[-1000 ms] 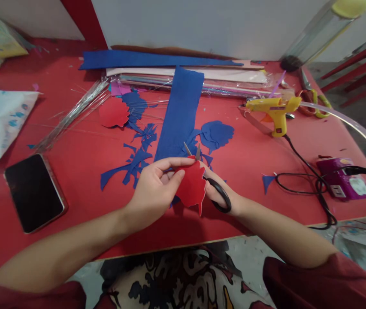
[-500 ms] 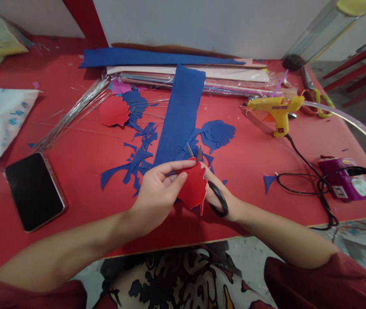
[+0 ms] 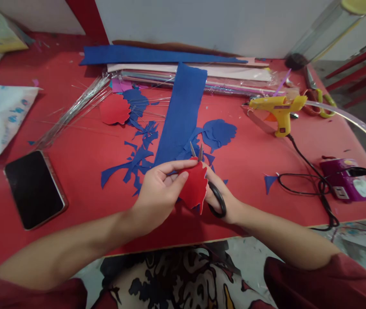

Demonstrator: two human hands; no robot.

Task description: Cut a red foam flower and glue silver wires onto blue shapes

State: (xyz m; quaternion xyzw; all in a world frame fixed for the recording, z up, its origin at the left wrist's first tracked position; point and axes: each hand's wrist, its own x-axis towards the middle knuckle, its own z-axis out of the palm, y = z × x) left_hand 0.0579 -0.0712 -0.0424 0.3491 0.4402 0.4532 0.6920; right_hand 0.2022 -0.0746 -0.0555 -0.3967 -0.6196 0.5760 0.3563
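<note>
And here, just in from the near edge of the table (image 3: 250, 165), a red cut-out (image 3: 194, 189) sits up between two hands — call it the centre of the clock. At 9 o'clock the left hand (image 3: 158, 191) pinches it, thumb on the near face, index finger along the top, probably to keep the sheet firm beside the blades. At 4 o'clock the right hand (image 3: 230, 201) is wrapped round the scissors (image 3: 223, 204), fingers mostly hidden behind the cut-out. Blades parted, tips towards 12 — pointing away from the body, which looks the safer grip! A sliver of blue shows below the red edge; whether it's joined, I can't tell. The blue strip (image 3: 183, 109) lies at 12, blue scraps (image 3: 137, 161) at 10, perhaps pushed aside for elbow room. Between 1 and 2, the yellow glue gun (image 3: 281, 111) rests well apart, sensibly off the paper.
</note>
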